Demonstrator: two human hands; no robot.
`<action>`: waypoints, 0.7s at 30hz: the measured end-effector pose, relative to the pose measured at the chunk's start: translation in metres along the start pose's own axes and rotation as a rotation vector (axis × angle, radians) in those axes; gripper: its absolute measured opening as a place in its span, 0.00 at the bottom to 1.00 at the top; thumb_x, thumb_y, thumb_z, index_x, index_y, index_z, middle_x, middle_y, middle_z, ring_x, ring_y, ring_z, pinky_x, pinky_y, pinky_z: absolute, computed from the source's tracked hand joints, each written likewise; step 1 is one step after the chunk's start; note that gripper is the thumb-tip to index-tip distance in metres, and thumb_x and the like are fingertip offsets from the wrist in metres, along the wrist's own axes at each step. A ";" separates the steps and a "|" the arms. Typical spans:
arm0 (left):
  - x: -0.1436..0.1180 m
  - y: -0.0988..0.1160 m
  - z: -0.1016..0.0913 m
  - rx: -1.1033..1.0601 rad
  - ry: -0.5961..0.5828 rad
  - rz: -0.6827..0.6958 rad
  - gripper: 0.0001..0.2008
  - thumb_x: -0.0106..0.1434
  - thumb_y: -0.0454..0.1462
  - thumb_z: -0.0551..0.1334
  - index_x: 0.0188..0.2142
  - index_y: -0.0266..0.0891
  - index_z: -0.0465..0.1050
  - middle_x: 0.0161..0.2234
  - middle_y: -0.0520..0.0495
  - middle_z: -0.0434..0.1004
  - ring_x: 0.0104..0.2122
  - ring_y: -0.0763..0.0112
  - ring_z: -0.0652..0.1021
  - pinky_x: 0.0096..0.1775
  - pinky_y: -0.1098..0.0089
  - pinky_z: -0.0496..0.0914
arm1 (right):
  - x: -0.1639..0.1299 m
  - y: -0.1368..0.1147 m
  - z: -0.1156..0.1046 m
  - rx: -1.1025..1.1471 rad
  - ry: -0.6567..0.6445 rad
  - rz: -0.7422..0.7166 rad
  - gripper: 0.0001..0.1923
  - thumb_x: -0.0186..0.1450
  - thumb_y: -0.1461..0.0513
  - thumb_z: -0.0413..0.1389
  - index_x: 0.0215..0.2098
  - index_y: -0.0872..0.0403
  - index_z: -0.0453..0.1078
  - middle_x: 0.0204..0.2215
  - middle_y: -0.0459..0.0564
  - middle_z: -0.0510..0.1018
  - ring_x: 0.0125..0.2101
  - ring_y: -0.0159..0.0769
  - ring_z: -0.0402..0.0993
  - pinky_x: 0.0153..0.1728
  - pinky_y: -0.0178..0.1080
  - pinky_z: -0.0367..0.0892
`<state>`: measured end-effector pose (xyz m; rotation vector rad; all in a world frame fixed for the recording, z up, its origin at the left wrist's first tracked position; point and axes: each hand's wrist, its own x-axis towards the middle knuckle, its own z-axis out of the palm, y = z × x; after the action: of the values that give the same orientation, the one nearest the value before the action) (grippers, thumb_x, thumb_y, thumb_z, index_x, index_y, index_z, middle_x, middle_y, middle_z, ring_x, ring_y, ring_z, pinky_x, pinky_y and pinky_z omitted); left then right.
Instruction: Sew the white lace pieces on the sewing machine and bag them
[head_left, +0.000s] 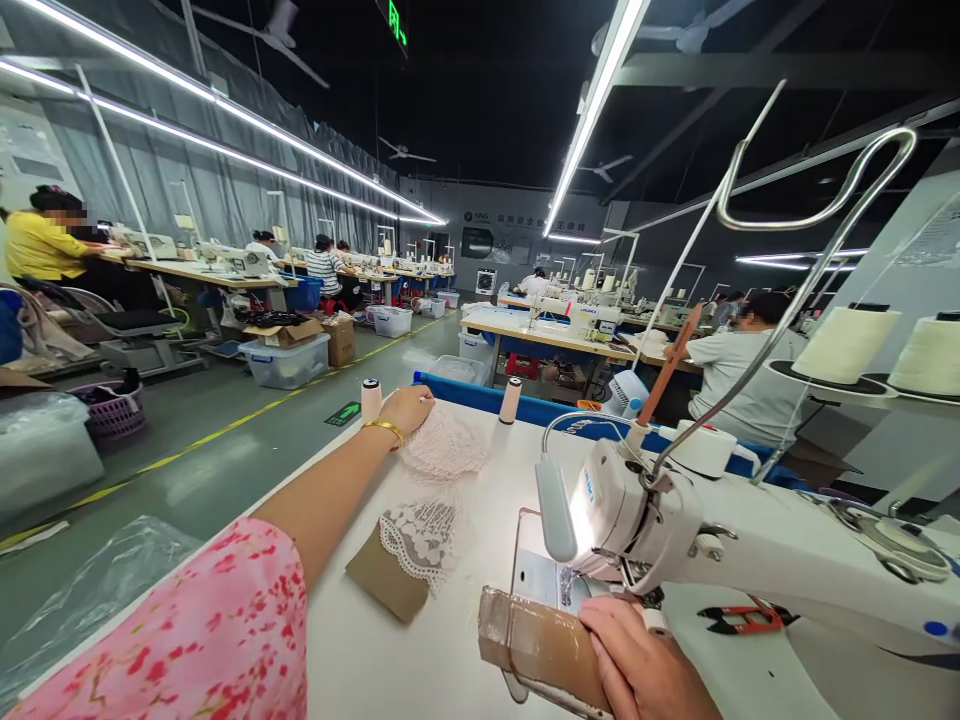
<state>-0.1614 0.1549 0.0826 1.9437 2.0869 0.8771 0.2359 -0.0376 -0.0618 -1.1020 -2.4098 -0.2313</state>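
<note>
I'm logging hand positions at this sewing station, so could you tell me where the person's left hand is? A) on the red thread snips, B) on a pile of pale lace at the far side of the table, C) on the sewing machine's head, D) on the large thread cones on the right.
B: the left hand, arm stretched out, rests on the lace pile at the table's far side, away from the sewing machine.

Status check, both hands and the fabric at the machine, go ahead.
Left hand reaching onto lace pile. Right hand pressing tan fabric at sewing machine. Lace-trimmed piece lying between.
</note>
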 end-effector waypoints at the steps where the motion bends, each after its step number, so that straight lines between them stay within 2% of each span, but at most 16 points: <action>1: -0.002 0.002 -0.001 0.008 0.020 0.012 0.17 0.73 0.45 0.66 0.54 0.37 0.76 0.55 0.42 0.78 0.53 0.54 0.79 0.55 0.49 0.76 | -0.001 0.001 0.000 -0.010 -0.002 -0.004 0.16 0.72 0.66 0.51 0.51 0.46 0.75 0.48 0.50 0.85 0.42 0.41 0.86 0.38 0.36 0.82; 4: -0.012 0.008 -0.009 0.021 0.069 0.054 0.19 0.74 0.45 0.65 0.59 0.38 0.73 0.61 0.39 0.73 0.58 0.51 0.76 0.59 0.45 0.73 | -0.004 0.004 0.002 -0.046 0.012 -0.025 0.16 0.73 0.65 0.51 0.54 0.47 0.74 0.50 0.50 0.85 0.43 0.42 0.86 0.40 0.38 0.82; 6: -0.028 0.010 -0.017 0.018 0.018 0.105 0.17 0.74 0.45 0.64 0.57 0.38 0.74 0.59 0.40 0.75 0.57 0.53 0.76 0.58 0.47 0.73 | -0.007 0.007 0.004 -0.058 0.031 -0.050 0.16 0.74 0.64 0.51 0.56 0.47 0.74 0.51 0.50 0.85 0.45 0.43 0.86 0.42 0.38 0.82; 8: -0.054 0.012 -0.023 0.004 -0.136 0.177 0.12 0.72 0.43 0.65 0.49 0.38 0.78 0.50 0.43 0.80 0.49 0.59 0.79 0.53 0.55 0.75 | -0.008 0.009 0.006 -0.065 0.057 -0.084 0.15 0.74 0.64 0.52 0.57 0.48 0.73 0.51 0.50 0.86 0.44 0.42 0.86 0.43 0.37 0.82; 10: -0.088 0.011 -0.024 -0.018 -0.348 0.254 0.09 0.66 0.43 0.69 0.41 0.40 0.81 0.40 0.48 0.82 0.40 0.64 0.80 0.44 0.65 0.74 | -0.006 0.009 0.006 -0.073 0.086 -0.120 0.15 0.74 0.64 0.52 0.56 0.48 0.73 0.49 0.49 0.86 0.43 0.41 0.87 0.41 0.37 0.82; 12: -0.122 0.009 -0.018 -0.035 -0.516 0.316 0.12 0.58 0.45 0.72 0.40 0.43 0.82 0.37 0.51 0.82 0.36 0.65 0.79 0.38 0.69 0.71 | -0.004 0.006 0.005 -0.078 0.099 -0.131 0.15 0.74 0.65 0.51 0.55 0.48 0.74 0.48 0.49 0.86 0.42 0.40 0.87 0.40 0.37 0.82; 13: -0.136 0.008 -0.014 -0.035 -0.552 0.342 0.13 0.56 0.44 0.74 0.39 0.44 0.81 0.37 0.51 0.82 0.37 0.64 0.79 0.38 0.69 0.69 | -0.002 0.004 0.004 -0.081 0.102 -0.128 0.15 0.74 0.65 0.51 0.55 0.48 0.74 0.47 0.49 0.87 0.41 0.41 0.87 0.39 0.37 0.82; 16: -0.163 0.007 -0.002 -0.032 -0.543 0.382 0.05 0.59 0.39 0.68 0.31 0.42 0.75 0.36 0.48 0.79 0.40 0.61 0.76 0.43 0.65 0.66 | 0.003 -0.005 0.000 -0.092 0.135 -0.093 0.15 0.74 0.65 0.49 0.52 0.48 0.74 0.46 0.50 0.87 0.39 0.42 0.87 0.36 0.39 0.81; 17: -0.167 0.010 0.000 -0.037 -0.517 0.378 0.05 0.62 0.38 0.64 0.30 0.41 0.73 0.36 0.47 0.79 0.39 0.61 0.76 0.43 0.64 0.66 | 0.004 -0.008 -0.001 -0.086 0.158 -0.092 0.15 0.74 0.65 0.49 0.52 0.49 0.74 0.45 0.50 0.87 0.39 0.42 0.86 0.36 0.39 0.81; 20: -0.178 0.031 0.000 -0.083 -0.450 0.359 0.07 0.67 0.38 0.59 0.33 0.41 0.73 0.37 0.46 0.79 0.37 0.62 0.75 0.41 0.65 0.66 | 0.006 -0.016 -0.004 -0.004 0.206 -0.059 0.14 0.75 0.66 0.49 0.52 0.48 0.74 0.43 0.49 0.87 0.38 0.41 0.86 0.37 0.38 0.81; 21: -0.182 0.042 -0.001 -0.119 -0.474 0.369 0.07 0.68 0.39 0.59 0.34 0.42 0.74 0.38 0.48 0.80 0.37 0.64 0.76 0.40 0.66 0.66 | 0.006 -0.019 -0.006 0.048 0.190 -0.027 0.14 0.76 0.65 0.49 0.51 0.48 0.75 0.43 0.48 0.86 0.38 0.40 0.85 0.37 0.38 0.80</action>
<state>-0.0996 -0.0195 0.0555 2.2359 1.4121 0.5064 0.2205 -0.0484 -0.0530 -0.9802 -2.2510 -0.2731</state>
